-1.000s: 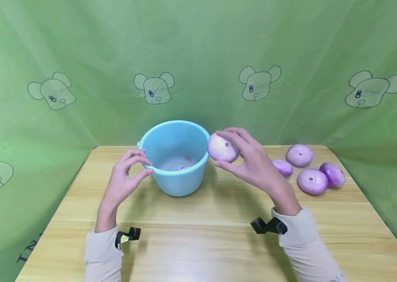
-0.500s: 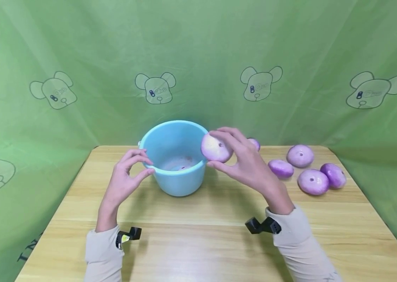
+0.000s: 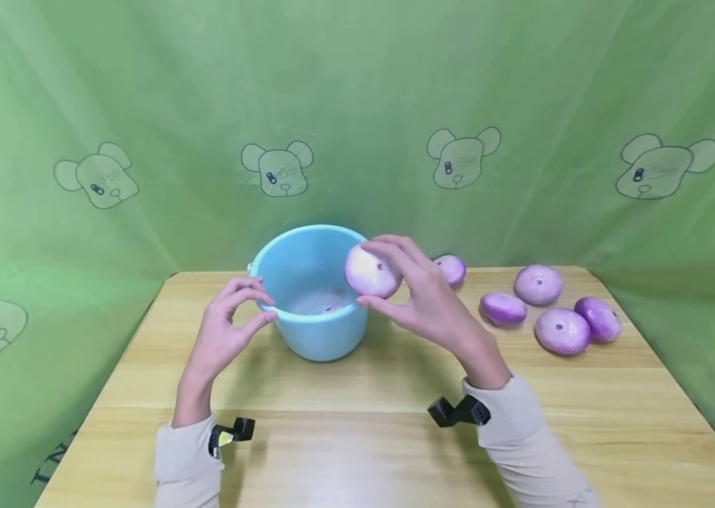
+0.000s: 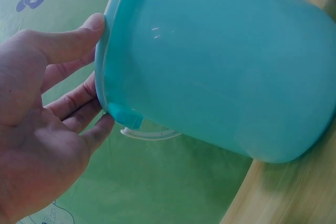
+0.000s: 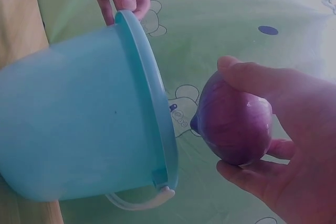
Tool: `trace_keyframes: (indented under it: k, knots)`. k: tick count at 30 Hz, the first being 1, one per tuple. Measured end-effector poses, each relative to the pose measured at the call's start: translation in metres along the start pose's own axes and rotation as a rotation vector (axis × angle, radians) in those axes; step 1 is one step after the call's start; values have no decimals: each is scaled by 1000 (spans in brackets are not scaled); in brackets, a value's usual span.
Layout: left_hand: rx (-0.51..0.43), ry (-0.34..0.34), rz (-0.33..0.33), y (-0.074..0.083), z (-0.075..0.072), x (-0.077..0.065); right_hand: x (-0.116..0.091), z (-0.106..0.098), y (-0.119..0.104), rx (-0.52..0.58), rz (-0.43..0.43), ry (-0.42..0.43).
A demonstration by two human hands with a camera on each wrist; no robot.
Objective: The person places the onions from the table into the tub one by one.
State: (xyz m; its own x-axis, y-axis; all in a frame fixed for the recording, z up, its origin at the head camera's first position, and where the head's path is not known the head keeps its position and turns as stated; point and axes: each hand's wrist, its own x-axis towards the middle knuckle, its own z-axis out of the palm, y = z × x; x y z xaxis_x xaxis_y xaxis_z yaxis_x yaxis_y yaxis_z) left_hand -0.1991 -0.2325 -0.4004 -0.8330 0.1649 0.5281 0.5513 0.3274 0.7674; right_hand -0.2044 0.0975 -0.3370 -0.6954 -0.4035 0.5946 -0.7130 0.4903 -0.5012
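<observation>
A light blue bucket [image 3: 322,339] stands upright on the table. My left hand [image 3: 227,328] pinches its rim at the left, as the left wrist view of the bucket [image 4: 220,66] also shows. My right hand [image 3: 424,296] grips a purple onion [image 3: 370,272] between thumb and fingers, at the bucket's right rim and overlapping the opening in the head view. Seen from the right wrist, the onion [image 5: 233,121] is held just off the rim, its pointed tip towards the bucket. A small purplish patch shows on the bucket's bottom; I cannot tell what it is.
Several more onions lie at the right of the wooden table [image 3: 345,451]: one onion [image 3: 453,269] near the back edge, another onion [image 3: 503,309] beside the cluster. A green cloth [image 3: 357,106] with bear-head prints hangs behind. The bucket's white handle [image 5: 142,201] hangs at its far side.
My right hand has carried the onion leftward to the bucket's opening, uncovering an onion at the back of the table. My left hand has stayed on the rim. The head view has shifted slightly.
</observation>
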Motion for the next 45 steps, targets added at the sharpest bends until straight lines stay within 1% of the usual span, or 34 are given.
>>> trace_keyframes:
  k: [7, 16, 25, 38, 45]
  knots:
    - [-3, 3, 1, 2, -1, 1, 3, 11, -4, 40, -21, 11]
    - [-18, 1, -4, -1, -1, -2, 3, 27, 1, 66, -22, 40]
    - [-9, 7, -8, -2, -1, -2, 3, 40, 3, 106, -19, 34]
    - [-14, -3, -6, 0, 1, 0, 1, 48, 7, 102, -5, 43]
    - [-14, 0, -18, 1, 0, -1, 0, 55, 10, 94, -39, 13]
